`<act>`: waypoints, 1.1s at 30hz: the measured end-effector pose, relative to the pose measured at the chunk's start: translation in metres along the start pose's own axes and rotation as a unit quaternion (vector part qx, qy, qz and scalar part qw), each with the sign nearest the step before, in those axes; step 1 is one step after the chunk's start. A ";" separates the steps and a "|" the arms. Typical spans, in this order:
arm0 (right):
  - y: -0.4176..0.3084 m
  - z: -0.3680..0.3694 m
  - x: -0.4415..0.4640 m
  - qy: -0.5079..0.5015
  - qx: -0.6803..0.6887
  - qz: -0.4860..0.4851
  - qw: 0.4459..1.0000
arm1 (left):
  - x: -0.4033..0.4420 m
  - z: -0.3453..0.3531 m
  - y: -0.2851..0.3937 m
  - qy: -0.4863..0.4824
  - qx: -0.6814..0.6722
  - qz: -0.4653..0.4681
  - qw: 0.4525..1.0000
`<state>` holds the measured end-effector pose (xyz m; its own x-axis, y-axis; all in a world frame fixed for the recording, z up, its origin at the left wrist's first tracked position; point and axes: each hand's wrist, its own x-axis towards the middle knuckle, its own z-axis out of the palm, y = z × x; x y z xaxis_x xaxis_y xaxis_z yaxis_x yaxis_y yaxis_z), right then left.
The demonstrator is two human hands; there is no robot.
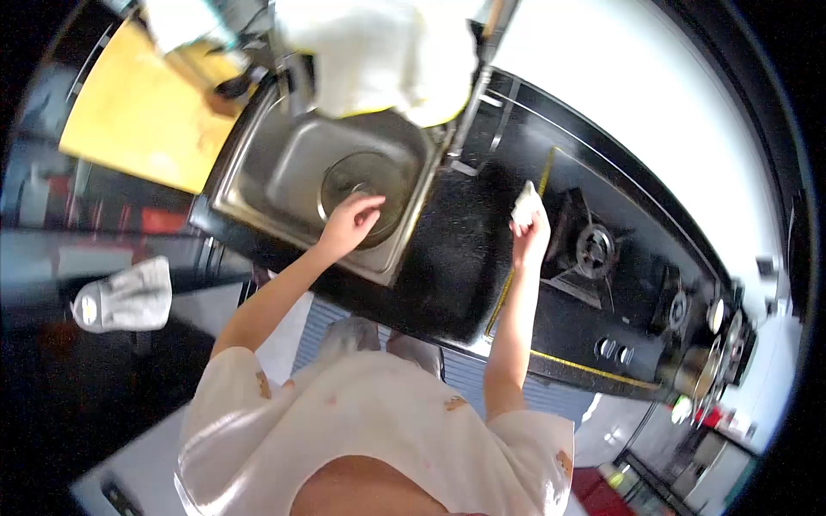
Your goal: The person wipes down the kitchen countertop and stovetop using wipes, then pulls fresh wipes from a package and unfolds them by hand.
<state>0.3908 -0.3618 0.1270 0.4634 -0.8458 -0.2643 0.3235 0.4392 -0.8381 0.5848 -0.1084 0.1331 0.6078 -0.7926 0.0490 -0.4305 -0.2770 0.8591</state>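
Observation:
Over the near part of the metal sink (284, 172), my left hand (353, 225) hangs with its fingers curled and a little apart, and nothing shows in it. Below it in the sink is a round glass-like lid or dish (379, 176). My right hand (531, 236) pinches a small crumpled white cloth (526, 205) above the black counter (456, 249), just left of the gas stove's nearest burner (594, 248).
A yellow cutting board (151, 112) leans left of the sink. White cloths (379, 56) hang over the sink's far side, beside a metal rack (471, 120). Pots (699, 370) stand at the far right. A grey towel (129, 297) hangs at the left.

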 end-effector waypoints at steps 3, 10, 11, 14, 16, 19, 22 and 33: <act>0.016 -0.007 -0.034 -0.132 0.092 0.068 0.985 | -0.093 -0.026 -0.009 0.031 -0.009 -0.047 0.998; 0.056 0.069 -0.149 -0.237 -0.007 0.168 0.957 | -0.287 -0.039 -0.042 0.169 -0.039 -0.310 0.935; 0.066 0.081 -0.166 -0.268 -0.052 0.167 0.947 | -0.308 -0.039 -0.055 0.190 -0.040 -0.308 0.931; 0.096 0.135 -0.228 -0.360 -0.156 0.142 0.909 | -0.373 -0.034 -0.098 0.236 -0.067 -0.334 0.910; 0.117 0.169 -0.256 -0.441 -0.252 0.058 0.859 | -0.414 -0.033 -0.124 0.251 -0.119 -0.390 0.878; 0.171 0.208 -0.288 -0.485 -0.394 -0.019 0.780 | -0.472 -0.045 -0.152 0.247 -0.041 -0.348 0.904; 0.238 0.254 -0.312 -0.470 -0.566 -0.017 0.677 | -0.528 -0.048 -0.196 0.281 -0.176 -0.385 0.861; 0.305 0.209 -0.325 -0.497 -0.727 0.021 0.473 | -0.514 -0.152 -0.220 0.100 -0.093 -0.407 0.903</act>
<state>0.5111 0.1105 0.0565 0.8368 0.0326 -0.5466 -0.2780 -0.8348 -0.4753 0.4687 0.4423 -0.0041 0.7885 -0.2480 -0.5627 0.3218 -0.6133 0.7213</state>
